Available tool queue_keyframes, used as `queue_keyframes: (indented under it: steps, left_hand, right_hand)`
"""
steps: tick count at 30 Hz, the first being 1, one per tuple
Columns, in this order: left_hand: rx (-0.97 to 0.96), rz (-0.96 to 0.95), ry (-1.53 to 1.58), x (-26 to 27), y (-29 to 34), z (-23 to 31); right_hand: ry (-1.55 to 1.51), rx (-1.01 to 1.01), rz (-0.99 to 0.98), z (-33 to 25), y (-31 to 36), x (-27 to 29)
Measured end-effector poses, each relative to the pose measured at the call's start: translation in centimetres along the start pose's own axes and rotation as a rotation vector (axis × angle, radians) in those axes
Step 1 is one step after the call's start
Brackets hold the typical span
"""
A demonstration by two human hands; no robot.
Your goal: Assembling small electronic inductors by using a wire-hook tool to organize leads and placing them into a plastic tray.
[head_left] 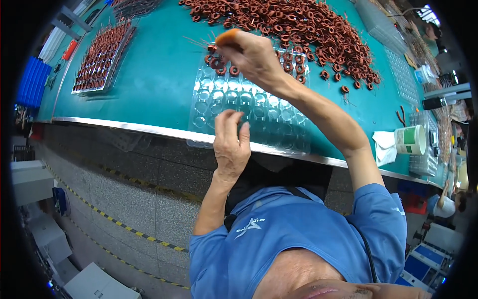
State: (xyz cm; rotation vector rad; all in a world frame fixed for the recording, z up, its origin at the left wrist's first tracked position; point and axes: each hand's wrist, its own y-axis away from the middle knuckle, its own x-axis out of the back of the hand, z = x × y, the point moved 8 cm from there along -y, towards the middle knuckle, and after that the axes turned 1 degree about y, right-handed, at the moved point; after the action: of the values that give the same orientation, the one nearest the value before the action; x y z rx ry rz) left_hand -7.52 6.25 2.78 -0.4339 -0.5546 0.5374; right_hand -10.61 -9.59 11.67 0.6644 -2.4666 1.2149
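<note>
My right hand (254, 57) reaches over the far left part of a clear plastic tray (206, 108), an orange cover on one finger. Its fingers are closed at a small ring coil (212, 49) of reddish copper wire, whose thin leads stick out to the left; the fingertips are partly hidden. Several coils stand in the tray's far rows, some behind my right hand and wrist. The nearer rows are round pockets with no coils in them. My left hand (231, 144) hovers at the tray's near edge, fingers bent, thumb apart, nothing visible in it.
A large heap of ring coils (298, 25) spreads across the far side of the green table (149, 65). A tray full of coils (102, 57) stands at the left. On the right are a white-and-green tub (411, 139), a white cloth (384, 148), pliers (401, 115) and clear trays (401, 74).
</note>
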Motion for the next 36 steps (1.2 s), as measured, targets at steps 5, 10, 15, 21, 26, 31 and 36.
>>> queue_keyframes:
  steps: [5, 10, 15, 21, 26, 31, 36]
  left_hand:
    - [-0.036, 0.001, -0.06, -0.7, 0.2, 0.1]
    - [-0.183, -0.066, -0.254, -2.0, 0.5, 1.3]
    - [-0.249, -0.127, -0.301, -1.9, 1.1, 1.6]
    - [-0.312, -0.195, -0.418, -3.1, -0.1, 2.7]
    - [-0.254, -0.199, -0.43, -3.3, 0.1, 1.6]
    - [-0.254, -0.144, -0.354, -2.8, 0.7, 2.4]
    - [0.026, -0.182, 0.157, -4.7, 2.2, 4.9]
  right_hand:
    - [0.151, 0.024, -0.209, 4.7, -0.4, -7.7]
    - [0.31, 0.02, -0.172, 4.6, 0.1, -5.2]
    - [0.477, 0.138, 0.029, 3.6, 1.5, 7.9]
    - [0.778, -0.151, 0.07, 6.5, 11.0, 24.4]
    - [0.957, -0.417, -0.23, 10.7, 18.5, 22.9]
    - [0.922, -0.3, -0.121, 11.9, 20.1, 22.4]
    - [0.506, -0.199, 0.003, 4.9, 20.3, 20.6]
